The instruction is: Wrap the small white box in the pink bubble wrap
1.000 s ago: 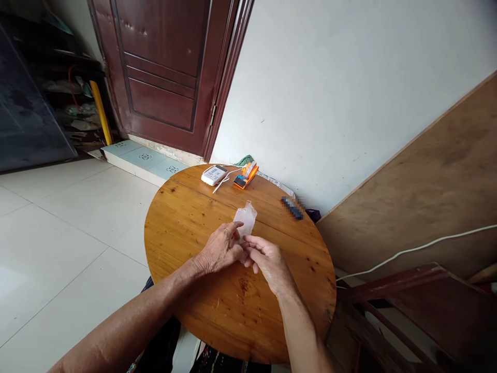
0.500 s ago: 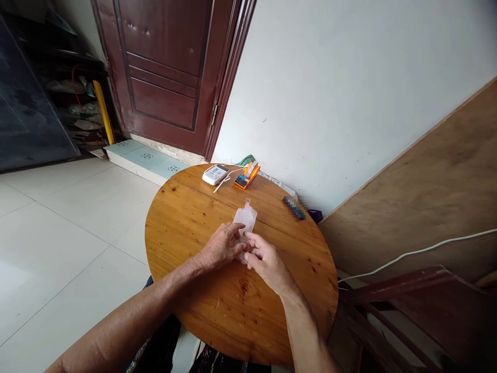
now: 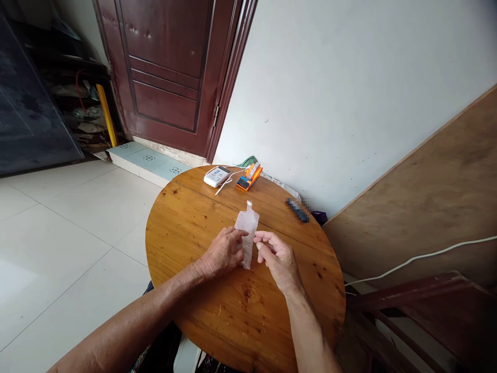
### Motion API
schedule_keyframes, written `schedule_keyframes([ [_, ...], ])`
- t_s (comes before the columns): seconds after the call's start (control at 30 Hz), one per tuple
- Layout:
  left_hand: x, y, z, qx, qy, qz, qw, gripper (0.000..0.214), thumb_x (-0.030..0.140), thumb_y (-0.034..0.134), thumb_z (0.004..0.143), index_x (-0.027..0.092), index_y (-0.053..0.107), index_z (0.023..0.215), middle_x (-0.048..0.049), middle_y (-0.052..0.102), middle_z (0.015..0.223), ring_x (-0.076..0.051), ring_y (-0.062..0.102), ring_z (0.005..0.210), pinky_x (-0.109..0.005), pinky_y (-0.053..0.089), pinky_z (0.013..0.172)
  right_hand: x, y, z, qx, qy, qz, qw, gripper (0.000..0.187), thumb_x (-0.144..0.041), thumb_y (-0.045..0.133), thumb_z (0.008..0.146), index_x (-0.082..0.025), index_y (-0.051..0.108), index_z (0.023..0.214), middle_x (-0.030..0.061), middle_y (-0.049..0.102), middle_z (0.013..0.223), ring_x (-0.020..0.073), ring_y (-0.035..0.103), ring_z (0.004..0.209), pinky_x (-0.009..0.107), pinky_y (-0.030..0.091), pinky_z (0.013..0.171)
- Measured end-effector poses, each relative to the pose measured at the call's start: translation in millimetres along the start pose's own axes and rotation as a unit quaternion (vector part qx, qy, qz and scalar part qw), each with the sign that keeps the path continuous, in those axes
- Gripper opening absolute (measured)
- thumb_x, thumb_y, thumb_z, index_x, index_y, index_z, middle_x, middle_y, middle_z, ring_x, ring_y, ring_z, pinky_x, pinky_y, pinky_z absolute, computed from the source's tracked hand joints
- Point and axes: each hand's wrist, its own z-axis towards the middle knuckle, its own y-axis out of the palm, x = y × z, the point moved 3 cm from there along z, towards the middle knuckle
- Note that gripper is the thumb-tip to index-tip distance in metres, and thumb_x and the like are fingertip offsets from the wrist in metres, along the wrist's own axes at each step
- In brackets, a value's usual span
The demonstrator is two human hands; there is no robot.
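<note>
A small clear plastic bag (image 3: 247, 231) lies on the round wooden table (image 3: 194, 212) in front of me. My left hand (image 3: 224, 253) rests on the table with its thumb and fingers pinched on the bag's left edge. My right hand (image 3: 276, 257) hovers just right of the bag, fingers curled loosely and apart from the plastic; nothing shows in it.
At the table's far edge sit a white device (image 3: 216, 176) with a thin white cable and an orange and blue object (image 3: 249, 177). A dark flat object (image 3: 297, 210) lies at the right rim. A leaning wooden board (image 3: 427, 191) and dark wooden furniture (image 3: 419, 321) stand to the right.
My right hand has come off the bag and moved slightly right. The bag now lies straighter under my left fingers. The camera view shifted a little.
</note>
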Motion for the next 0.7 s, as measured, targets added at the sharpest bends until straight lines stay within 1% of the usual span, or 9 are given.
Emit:
schedule_keyframes([
  [0.1, -0.8, 3.6, -0.3, 0.008, -0.002, 0.018, 1.000, 0.045, 0.008, 0.053, 0.074, 0.018, 0.062, 0.117, -0.0060, 0.060, 0.097, -0.020, 0.056, 0.094, -0.034, 0.049, 0.088, 4.9, -4.1, 7.8, 0.004, -0.016, -0.041, 0.999, 0.023, -0.035, 0.060, 0.078, -0.018, 0.068, 0.093, 0.0021, 0.066, 0.078, 0.0099, 0.050, 0.049, 0.025, 0.043, 0.049],
  [0.2, 1.6, 3.6, -0.6, -0.004, -0.001, 0.039, 0.999, 0.047, 0.010, 0.053, 0.074, 0.020, 0.062, 0.119, -0.0060, 0.059, 0.099, -0.021, 0.056, 0.095, -0.035, 0.050, 0.088, 5.4, -1.1, 15.2, -0.003, -0.074, -0.096, 0.993, 0.019, -0.033, 0.059, 0.080, -0.019, 0.072, 0.086, 0.0038, 0.066, 0.079, 0.0141, 0.056, 0.059, 0.026, 0.045, 0.056],
  [0.3, 8.3, -0.3, -1.6, -0.018, 0.012, 0.052, 0.998, 0.049, 0.013, 0.052, 0.075, 0.021, 0.060, 0.123, -0.0082, 0.056, 0.113, -0.021, 0.057, 0.100, -0.035, 0.051, 0.088, 4.1, 6.0, 21.2, -0.022, -0.127, -0.140, 0.982, 0.022, -0.027, 0.054, 0.083, -0.021, 0.074, 0.080, 0.0053, 0.066, 0.079, 0.0180, 0.061, 0.071, 0.029, 0.047, 0.065],
  [0.4, 14.3, -3.0, -2.9, -0.028, 0.029, 0.075, 0.996, 0.051, 0.013, 0.053, 0.074, 0.022, 0.059, 0.124, -0.0092, 0.053, 0.121, -0.023, 0.056, 0.105, -0.036, 0.051, 0.091, 7.3, 10.9, 25.4, -0.056, -0.136, -0.137, 0.980, 0.026, -0.023, 0.050, 0.085, -0.021, 0.075, 0.081, 0.0056, 0.067, 0.079, 0.0193, 0.063, 0.076, 0.030, 0.048, 0.069],
  [0.47, 15.5, -2.6, -3.5, -0.026, 0.035, 0.090, 0.995, 0.048, 0.013, 0.052, 0.075, 0.021, 0.060, 0.121, -0.0093, 0.055, 0.119, -0.023, 0.057, 0.105, -0.037, 0.051, 0.092, 11.5, 9.1, 27.0, -0.052, -0.133, -0.115, 0.983, 0.024, -0.027, 0.052, 0.085, -0.021, 0.075, 0.082, 0.0062, 0.069, 0.083, 0.0201, 0.064, 0.079, 0.031, 0.050, 0.073],
  [0.53, 14.6, -1.2, -3.9, -0.015, 0.036, 0.100, 0.994, 0.042, 0.014, 0.052, 0.076, 0.020, 0.063, 0.117, -0.0100, 0.057, 0.116, -0.023, 0.057, 0.104, -0.037, 0.051, 0.092, 17.5, 2.2, 28.9, -0.011, -0.107, -0.091, 0.990, 0.021, -0.032, 0.057, 0.084, -0.020, 0.074, 0.085, 0.0062, 0.070, 0.083, 0.0199, 0.064, 0.078, 0.031, 0.051, 0.072],
  [0.57, 13.7, -0.1, -4.0, -0.010, 0.038, 0.104, 0.994, 0.040, 0.014, 0.052, 0.077, 0.019, 0.064, 0.115, -0.0104, 0.057, 0.116, -0.024, 0.058, 0.103, -0.037, 0.051, 0.091, 21.4, -2.4, 30.1, 0.015, -0.078, -0.076, 0.994, 0.022, -0.035, 0.060, 0.083, -0.019, 0.073, 0.089, 0.0058, 0.069, 0.082, 0.0191, 0.064, 0.074, 0.030, 0.051, 0.068],
  [0.63, 11.9, 1.7, -4.2, -0.003, 0.041, 0.108, 0.993, 0.038, 0.015, 0.052, 0.077, 0.018, 0.065, 0.112, -0.0112, 0.057, 0.116, -0.024, 0.058, 0.102, -0.037, 0.052, 0.088, 30.1, -10.9, 33.4, 0.055, 0.005, -0.039, 0.998, 0.031, -0.040, 0.066, 0.077, -0.017, 0.070, 0.099, 0.0049, 0.068, 0.082, 0.0170, 0.062, 0.065, 0.026, 0.049, 0.053],
  [0.7, 11.0, 2.7, -4.2, 0.001, 0.046, 0.109, 0.993, 0.038, 0.015, 0.052, 0.077, 0.018, 0.065, 0.112, -0.0113, 0.058, 0.115, -0.024, 0.058, 0.101, -0.036, 0.052, 0.087, 37.3, -14.6, 37.8, 0.060, 0.091, 0.005, 0.994, 0.044, -0.042, 0.071, 0.071, -0.015, 0.066, 0.106, 0.0051, 0.068, 0.083, 0.0166, 0.063, 0.060, 0.022, 0.042, 0.040],
])
